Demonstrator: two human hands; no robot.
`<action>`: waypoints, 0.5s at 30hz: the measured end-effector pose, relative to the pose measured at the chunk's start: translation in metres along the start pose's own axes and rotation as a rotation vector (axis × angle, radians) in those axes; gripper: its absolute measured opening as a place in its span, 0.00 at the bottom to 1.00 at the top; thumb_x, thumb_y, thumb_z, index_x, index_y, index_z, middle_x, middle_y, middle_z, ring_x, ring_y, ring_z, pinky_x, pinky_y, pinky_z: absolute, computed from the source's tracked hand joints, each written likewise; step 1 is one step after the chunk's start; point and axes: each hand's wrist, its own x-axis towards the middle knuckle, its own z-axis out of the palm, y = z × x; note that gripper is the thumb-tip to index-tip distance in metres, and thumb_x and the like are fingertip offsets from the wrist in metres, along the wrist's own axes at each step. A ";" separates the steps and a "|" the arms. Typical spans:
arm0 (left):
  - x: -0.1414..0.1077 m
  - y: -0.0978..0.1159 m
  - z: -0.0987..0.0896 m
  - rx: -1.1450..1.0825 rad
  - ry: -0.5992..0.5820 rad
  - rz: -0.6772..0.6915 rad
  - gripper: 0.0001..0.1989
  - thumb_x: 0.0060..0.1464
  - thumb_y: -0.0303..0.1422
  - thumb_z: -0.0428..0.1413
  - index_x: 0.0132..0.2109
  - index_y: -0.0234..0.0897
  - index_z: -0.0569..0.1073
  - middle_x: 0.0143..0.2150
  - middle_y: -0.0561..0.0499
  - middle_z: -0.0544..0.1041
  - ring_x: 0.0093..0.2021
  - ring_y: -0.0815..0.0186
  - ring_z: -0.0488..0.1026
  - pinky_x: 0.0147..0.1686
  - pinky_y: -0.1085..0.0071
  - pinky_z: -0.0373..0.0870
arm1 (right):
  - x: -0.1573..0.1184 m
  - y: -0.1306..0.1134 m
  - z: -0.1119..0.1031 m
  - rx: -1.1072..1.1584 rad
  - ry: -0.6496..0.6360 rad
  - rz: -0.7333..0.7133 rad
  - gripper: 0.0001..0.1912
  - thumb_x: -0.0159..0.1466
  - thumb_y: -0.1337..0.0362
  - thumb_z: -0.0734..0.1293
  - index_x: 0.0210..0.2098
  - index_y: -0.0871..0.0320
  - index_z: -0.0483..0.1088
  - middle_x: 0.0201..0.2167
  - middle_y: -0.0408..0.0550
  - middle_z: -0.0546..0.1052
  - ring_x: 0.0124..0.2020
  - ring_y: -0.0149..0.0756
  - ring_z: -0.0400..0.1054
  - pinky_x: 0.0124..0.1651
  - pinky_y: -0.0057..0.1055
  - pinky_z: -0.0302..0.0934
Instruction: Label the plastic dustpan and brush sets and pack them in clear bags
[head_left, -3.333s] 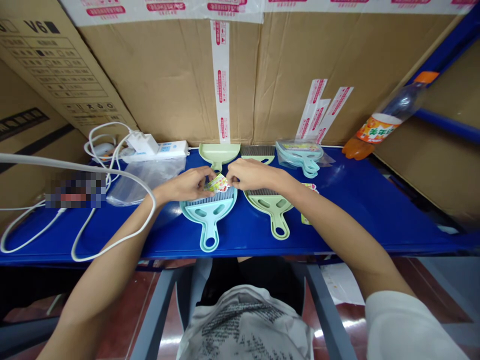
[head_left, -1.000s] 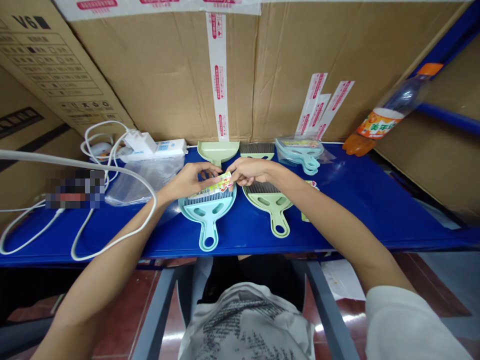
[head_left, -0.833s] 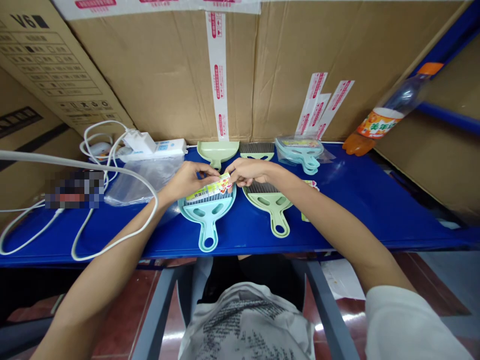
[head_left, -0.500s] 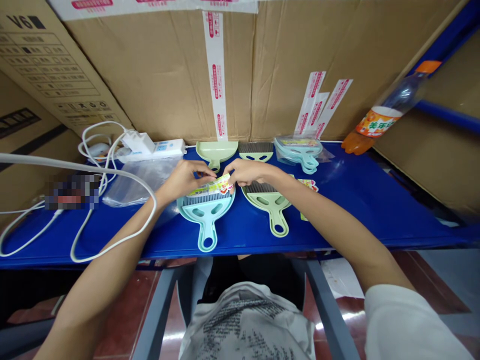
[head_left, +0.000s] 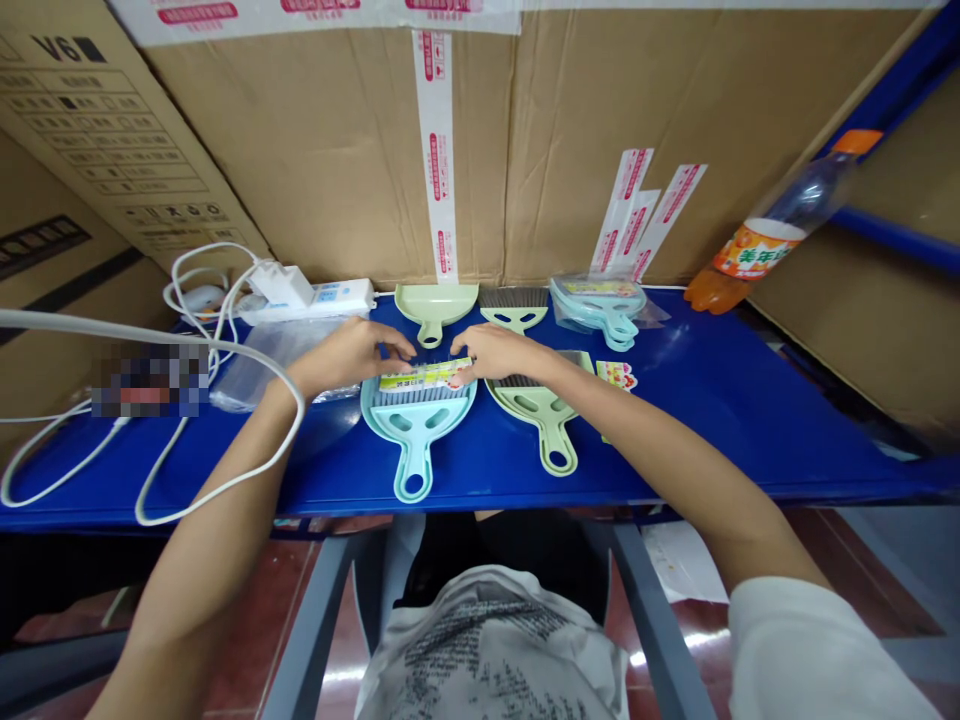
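From my remote seat, the head view gives me both hands meeting over the light-blue dustpan point(head_left: 369, 410), and here's the label card point(head_left: 424, 376), lying crosswise over the gray bristles of the light-blue brush point(head_left: 420, 418) nested inside it. The left hand point(head_left: 345, 357) comes in at the card's left end, fingers and thumb parted, the thumb tip right at the edge; the right hand point(head_left: 499, 352) mirrors it at the other end, its index finger and thumb spread, thumb at the card's corner. I see neither one pinching it, and how firmly the thumbs press I can't tell. Just right of that, a green dustpan-and-brush set point(head_left: 555, 430) sits partly under the right hand and forearm, with a second card point(head_left: 616, 375) beyond, half hidden by the arm. Along the back of the blue table point(head_left: 720, 420) I've got a green dustpan point(head_left: 435, 302), a green brush point(head_left: 514, 316) beside it, then a bagged light-blue set point(head_left: 600, 306). Clear plastic bags point(head_left: 251, 375) lie left of the left hand, in front of a white power strip point(head_left: 341, 297).
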 end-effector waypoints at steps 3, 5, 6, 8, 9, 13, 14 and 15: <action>-0.002 -0.005 -0.006 0.008 -0.135 -0.031 0.18 0.55 0.49 0.68 0.45 0.41 0.87 0.43 0.48 0.89 0.40 0.56 0.85 0.43 0.65 0.77 | 0.001 0.002 0.000 0.016 0.001 0.014 0.35 0.62 0.55 0.82 0.65 0.62 0.77 0.58 0.58 0.83 0.55 0.49 0.78 0.51 0.34 0.66; -0.002 -0.007 -0.008 0.026 -0.174 -0.040 0.18 0.54 0.48 0.70 0.46 0.42 0.88 0.45 0.48 0.89 0.41 0.56 0.84 0.42 0.65 0.77 | 0.001 0.003 -0.002 0.016 -0.003 0.004 0.35 0.62 0.55 0.82 0.64 0.62 0.77 0.58 0.59 0.83 0.55 0.49 0.78 0.52 0.34 0.66; -0.002 -0.008 -0.008 0.034 -0.180 -0.039 0.18 0.53 0.48 0.70 0.47 0.42 0.88 0.45 0.48 0.89 0.42 0.56 0.84 0.43 0.65 0.77 | 0.001 0.003 -0.003 0.019 -0.011 0.000 0.35 0.63 0.55 0.82 0.64 0.63 0.77 0.58 0.59 0.83 0.55 0.49 0.78 0.52 0.35 0.66; -0.002 -0.009 -0.010 0.044 -0.179 -0.030 0.18 0.54 0.46 0.69 0.48 0.43 0.88 0.47 0.48 0.89 0.43 0.56 0.84 0.45 0.65 0.77 | 0.001 0.005 -0.007 0.027 -0.009 0.003 0.34 0.63 0.54 0.81 0.64 0.64 0.77 0.57 0.60 0.83 0.53 0.48 0.79 0.51 0.35 0.67; -0.003 -0.009 -0.011 0.047 -0.174 -0.022 0.18 0.55 0.46 0.69 0.48 0.43 0.88 0.48 0.48 0.89 0.44 0.56 0.84 0.46 0.64 0.78 | 0.001 0.006 -0.010 0.032 0.005 0.006 0.33 0.64 0.55 0.81 0.63 0.64 0.78 0.56 0.60 0.84 0.52 0.47 0.80 0.52 0.35 0.67; -0.003 -0.009 -0.011 0.091 -0.036 0.049 0.14 0.62 0.43 0.64 0.47 0.40 0.87 0.46 0.47 0.88 0.43 0.57 0.84 0.47 0.64 0.77 | -0.003 0.008 -0.027 0.082 0.093 0.018 0.22 0.69 0.58 0.76 0.59 0.62 0.81 0.49 0.56 0.86 0.48 0.44 0.81 0.51 0.34 0.68; -0.003 -0.008 -0.009 0.122 0.025 0.063 0.13 0.64 0.41 0.61 0.46 0.40 0.87 0.45 0.47 0.88 0.42 0.57 0.84 0.47 0.63 0.77 | -0.006 0.009 -0.032 0.100 0.106 0.021 0.19 0.70 0.59 0.75 0.57 0.61 0.82 0.47 0.55 0.87 0.46 0.43 0.81 0.50 0.33 0.68; -0.002 -0.007 -0.007 0.164 0.088 0.070 0.13 0.66 0.40 0.59 0.45 0.39 0.87 0.44 0.47 0.88 0.42 0.58 0.84 0.47 0.63 0.76 | -0.010 0.010 -0.037 0.118 0.119 0.023 0.16 0.71 0.60 0.74 0.55 0.60 0.83 0.45 0.53 0.87 0.43 0.41 0.81 0.47 0.33 0.68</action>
